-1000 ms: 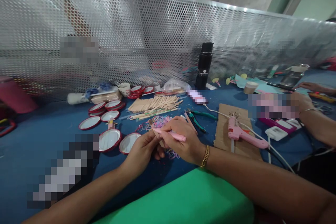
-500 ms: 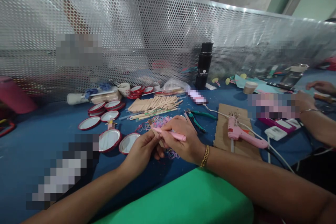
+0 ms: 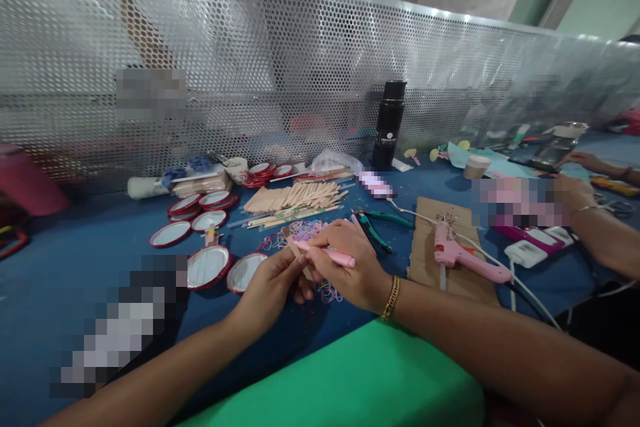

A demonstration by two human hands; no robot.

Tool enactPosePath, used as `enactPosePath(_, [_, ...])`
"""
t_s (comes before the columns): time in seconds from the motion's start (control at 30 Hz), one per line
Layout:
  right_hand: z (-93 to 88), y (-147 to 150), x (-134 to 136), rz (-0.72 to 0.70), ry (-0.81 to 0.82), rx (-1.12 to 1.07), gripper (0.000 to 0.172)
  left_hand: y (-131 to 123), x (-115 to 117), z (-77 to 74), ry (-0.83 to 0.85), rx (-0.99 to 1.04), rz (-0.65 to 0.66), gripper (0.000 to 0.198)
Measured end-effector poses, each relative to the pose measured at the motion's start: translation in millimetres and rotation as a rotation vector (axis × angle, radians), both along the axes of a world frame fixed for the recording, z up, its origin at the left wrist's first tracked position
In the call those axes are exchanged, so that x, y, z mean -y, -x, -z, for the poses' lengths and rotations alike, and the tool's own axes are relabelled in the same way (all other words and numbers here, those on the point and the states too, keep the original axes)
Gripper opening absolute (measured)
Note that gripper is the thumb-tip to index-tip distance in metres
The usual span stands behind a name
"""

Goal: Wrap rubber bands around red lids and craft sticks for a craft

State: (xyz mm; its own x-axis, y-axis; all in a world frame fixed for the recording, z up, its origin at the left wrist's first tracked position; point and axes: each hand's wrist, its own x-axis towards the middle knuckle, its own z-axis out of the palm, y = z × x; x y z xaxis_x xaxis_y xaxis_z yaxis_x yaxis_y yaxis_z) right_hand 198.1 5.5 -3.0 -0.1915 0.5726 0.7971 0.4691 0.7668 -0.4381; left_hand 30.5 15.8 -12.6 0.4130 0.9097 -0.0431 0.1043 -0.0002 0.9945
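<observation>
Pinched in my left hand [image 3: 270, 283] is a wooden craft stick [image 3: 291, 241], its upper end showing past the fingers. My right hand [image 3: 353, 247] grips a pink marker pen [image 3: 341, 257] whose front end meets the stick; the exact tip is too small to make out. Both hands are close together over a heap of small coloured elastic bands [image 3: 306, 230], partly covered by them. Left of my left hand lie red-rimmed white jar lids [image 3: 207, 267]. A pile of loose craft sticks [image 3: 290, 197] spreads just behind the hands.
Teal-handled pliers [image 3: 376, 233] and a pink glue gun [image 3: 463, 259] on cardboard [image 3: 423, 240] lie to the right. A black flask [image 3: 390, 127] stands by the perforated metal screen [image 3: 320, 60]. White cables cross the right side, near another person's arm [image 3: 607, 233]. A green surface [image 3: 350, 373] is below.
My hands stay nearly in place, with the pen shifted very slightly along the stick. At the right, the other person's hands have moved a little.
</observation>
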Motion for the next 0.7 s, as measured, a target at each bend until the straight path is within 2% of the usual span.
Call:
enactPosePath(0.17, [-0.6, 1.4, 1.3, -0.011, 0.009, 0.016, 0.022, -0.5, -0.7, 0.8, -0.008, -0.021, 0.002, 0.044])
enactPosePath(0.37, [3.7, -3.3, -4.4, 0.028, 0.028, 0.010, 0.016, -0.9, -0.2, -1.9, -0.015, -0.005, 0.006, 0.043])
enactPosePath(0.7, [-2.0, -0.5, 0.0, -0.006, 0.010, 0.020, 0.019, -0.1, 1.0, -0.5, -0.015, -0.017, 0.005, 0.041])
